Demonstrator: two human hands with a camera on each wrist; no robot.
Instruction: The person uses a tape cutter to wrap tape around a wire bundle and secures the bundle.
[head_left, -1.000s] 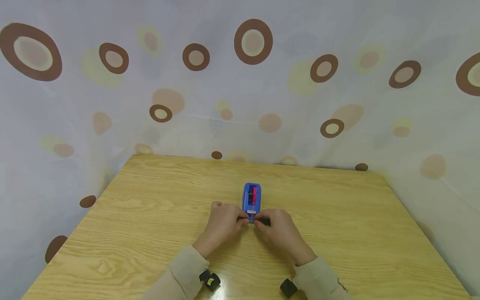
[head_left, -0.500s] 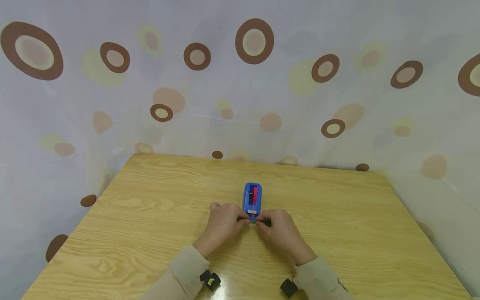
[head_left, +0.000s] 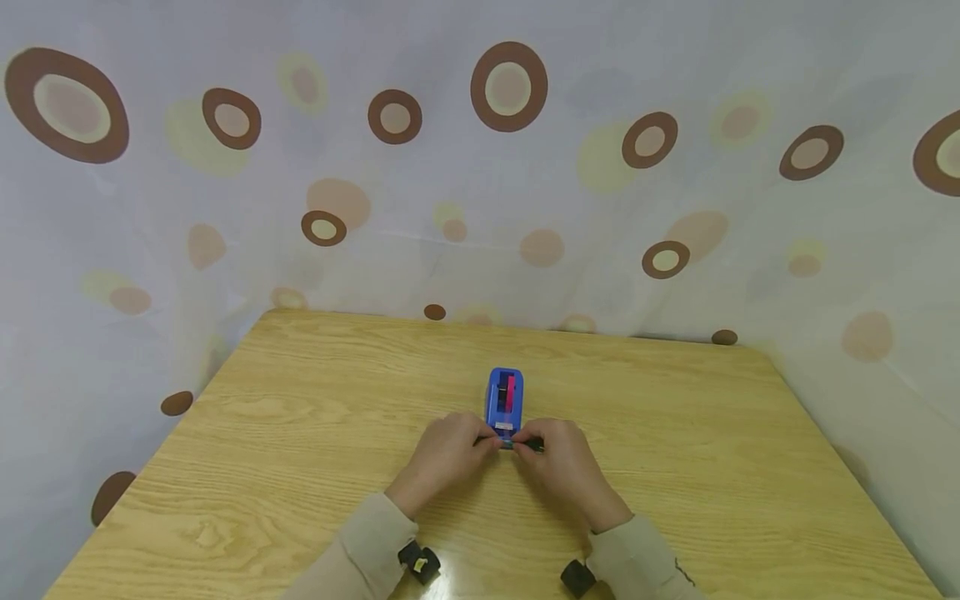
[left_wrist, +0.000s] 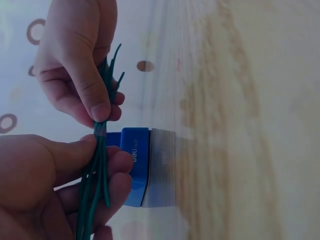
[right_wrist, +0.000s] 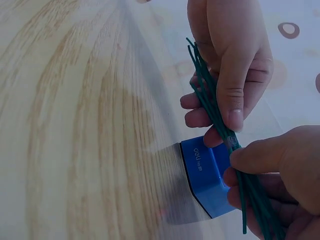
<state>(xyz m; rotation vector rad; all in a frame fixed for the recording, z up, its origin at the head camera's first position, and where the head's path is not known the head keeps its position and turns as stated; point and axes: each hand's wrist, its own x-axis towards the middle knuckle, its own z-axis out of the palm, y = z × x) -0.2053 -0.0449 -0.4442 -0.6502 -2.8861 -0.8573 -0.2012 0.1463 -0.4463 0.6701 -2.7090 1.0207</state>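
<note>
A bundle of thin, dark green strands (left_wrist: pixel 88 200) is held crosswise between both hands, just in front of a blue tape dispenser (head_left: pixel 492 410). My left hand (head_left: pixel 448 450) pinches one half between thumb and fingers. The other half is pinched by my right hand (head_left: pixel 562 458), its thumb close to the left one. Clear tape (right_wrist: pixel 231 142) wraps the bundle in the short gap between the thumbs. Loose strand ends fan out past each hand. The dispenser stands upright on the table, a pink ring (head_left: pixel 511 393) showing in its opening.
The wood-grain table (head_left: pixel 315 367) extends around the hands and dispenser. Behind it and along both sides hangs a pale curtain (head_left: pixel 450 167) with brown-ringed spots. Black straps (head_left: pixel 420 562) sit at the wrists by the beige cuffs.
The fingertips and bundle have shifted very slightly right at the dispenser's front. A raised left-hand finger has lowered. Both hands keep their pinch, and the dispenser stays in place.
</note>
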